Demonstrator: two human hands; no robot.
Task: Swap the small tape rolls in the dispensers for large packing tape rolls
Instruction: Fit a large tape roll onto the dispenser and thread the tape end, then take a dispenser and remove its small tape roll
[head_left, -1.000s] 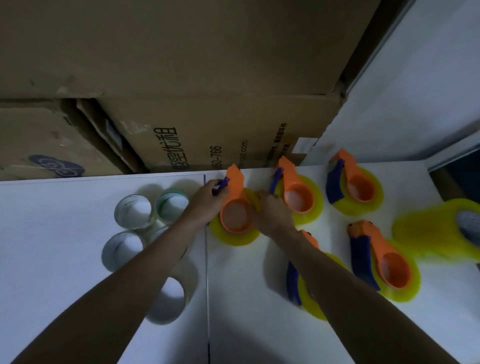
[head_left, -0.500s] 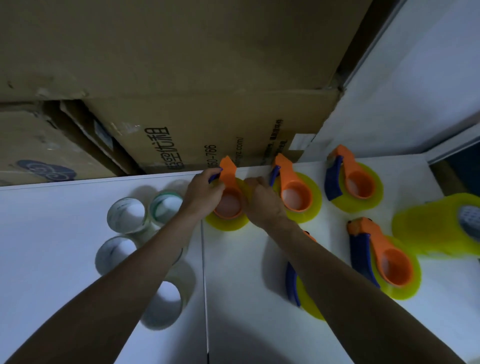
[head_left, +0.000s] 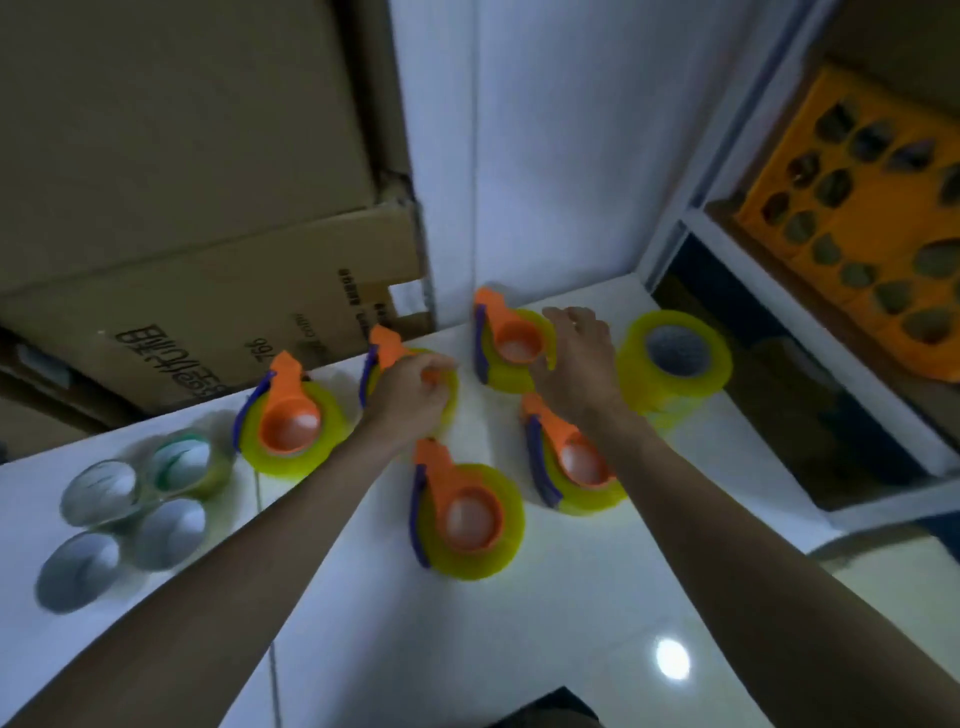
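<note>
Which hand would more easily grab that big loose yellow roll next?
Probably the right hand: it rests on the far dispenser right beside the loose yellow roll. The left hand grips another dispenser farther away.

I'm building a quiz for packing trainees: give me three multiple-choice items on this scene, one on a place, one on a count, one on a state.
1. Where does the bare yellow tape roll stand?
A. far right of the dispensers
B. among the clear rolls
C. on a box

2. How many orange dispensers hold yellow rolls?
A. three
B. five
C. seven

3. What is the left hand doing?
A. resting flat on the table
B. gripping a dispenser
C. holding a clear roll

Answers: 1 A, it stands alone right of the right hand; 2 B, five show; 3 B, fingers curl over it.
</note>
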